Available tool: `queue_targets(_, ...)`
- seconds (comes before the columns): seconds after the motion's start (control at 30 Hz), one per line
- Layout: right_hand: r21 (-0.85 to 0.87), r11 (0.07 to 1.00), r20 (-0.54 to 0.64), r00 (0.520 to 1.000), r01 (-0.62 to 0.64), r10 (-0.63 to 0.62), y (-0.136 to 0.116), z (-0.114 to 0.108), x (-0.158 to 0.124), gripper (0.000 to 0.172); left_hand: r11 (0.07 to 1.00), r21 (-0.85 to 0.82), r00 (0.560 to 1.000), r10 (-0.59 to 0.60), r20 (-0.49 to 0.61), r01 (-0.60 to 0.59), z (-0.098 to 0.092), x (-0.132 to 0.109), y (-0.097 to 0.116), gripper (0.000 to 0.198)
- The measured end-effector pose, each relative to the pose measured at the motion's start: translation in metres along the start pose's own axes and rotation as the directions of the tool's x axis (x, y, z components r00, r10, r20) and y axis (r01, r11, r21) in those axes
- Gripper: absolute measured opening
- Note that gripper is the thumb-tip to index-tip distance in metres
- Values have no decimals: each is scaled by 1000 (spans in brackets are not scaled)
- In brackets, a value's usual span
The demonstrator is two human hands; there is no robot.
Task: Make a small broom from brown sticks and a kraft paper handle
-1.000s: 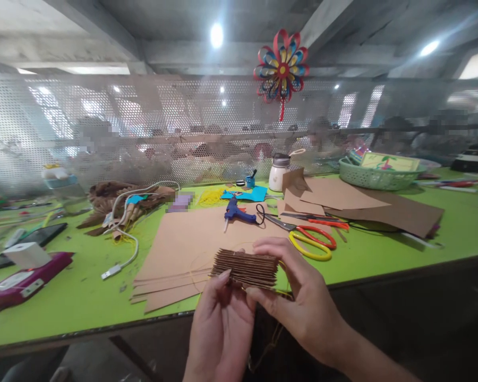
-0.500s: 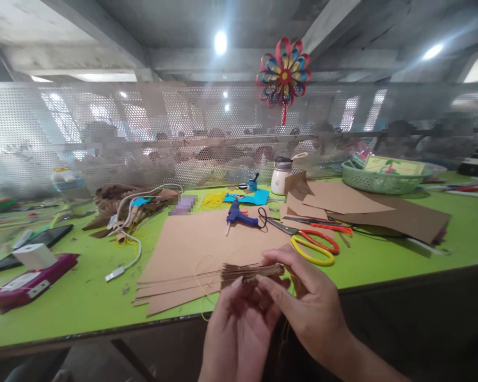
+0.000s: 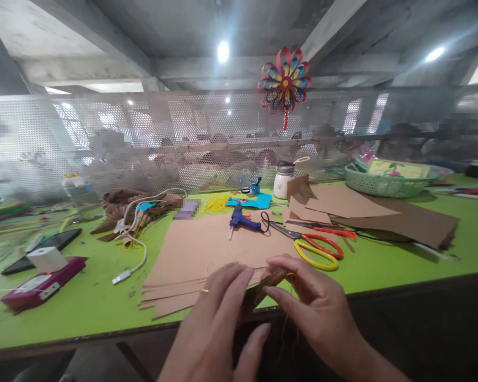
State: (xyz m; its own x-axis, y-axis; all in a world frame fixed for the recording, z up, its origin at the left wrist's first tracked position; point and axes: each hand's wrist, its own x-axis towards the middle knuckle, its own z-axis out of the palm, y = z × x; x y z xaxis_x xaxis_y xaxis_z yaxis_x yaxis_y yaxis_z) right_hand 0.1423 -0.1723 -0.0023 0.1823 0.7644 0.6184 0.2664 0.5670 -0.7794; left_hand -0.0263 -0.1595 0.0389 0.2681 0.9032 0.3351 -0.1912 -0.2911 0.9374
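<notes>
Between the thumb and fingers of my right hand is a folded brown paper bundle, tilted and seen mostly edge-on. Its lower left part is hidden behind my left hand. That hand is open, back towards me, its fingers stretched close to the bundle and its thumb apart; whether the fingertips touch the paper I cannot tell. A small yellow line, thread or ring, shows at one left finger. Thin strands hang below my right hand. Just beyond lie brown paper sheets, with a blue glue gun on them.
Scissors with red and yellow handles lie right of the glue gun. A white bottle and green basket stand farther back. At left are a purple power strip, a white cable and crumpled brown paper.
My left hand has turned from palm up under the bundle to back up, its fingers opened. The bundle has tilted from level to slanting, still in my right hand. The view has shifted slightly.
</notes>
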Motion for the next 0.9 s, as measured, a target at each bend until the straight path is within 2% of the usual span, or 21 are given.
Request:
queue_targets(0.07, 14, 999, 32, 999, 29, -29, -3, 1, -1, 30, 997, 57, 992, -56, 115, 50, 4, 7, -10, 42)
queue_targets(0.2, -46, 999, 35, 999, 23, -21, -6, 2, -3, 34, 937, 343, 967, -29, 254, -62, -3, 13, -31, 46)
queue_targets(0.33, 23, 986, 76, 984, -165, 163, -9, -1, -4, 46, 889, 438, 963, 11, 271, -133, -9, 13, -33, 42)
queue_targets(0.4, 32, 967, 123, 961, -252, 246, -11, -3, -5, 47, 894, 429, 966, 15, 258, -128, -9, 12, -30, 39)
queue_targets(0.47, -10, 959, 148, 948, -283, 281, -12, -6, -6, 43, 917, 387, 978, 16, 209, -98, -6, 11, -27, 36)
queue_targets(0.57, -94, 967, 113, 962, -237, 247, -11, -11, -6, 39, 943, 331, 996, 9, 93, -40, -5, 10, -26, 32)
queue_targets(0.63, -154, 974, 74, 981, -164, 177, -10, -14, -7, 33, 928, 368, 998, 28, 60, -48, -6, 9, -27, 31)
queue_targets(0.73, -236, 971, 51, 997, -47, 60, -8, -15, -7, 23, 852, 511, 990, 59, 128, -117, -11, 7, -30, 35)
queue_targets(0.9, -262, 958, 87, 992, 115, -95, -7, -14, -3, 20, 735, 645, 974, 100, 202, -209, -17, 2, -31, 38)
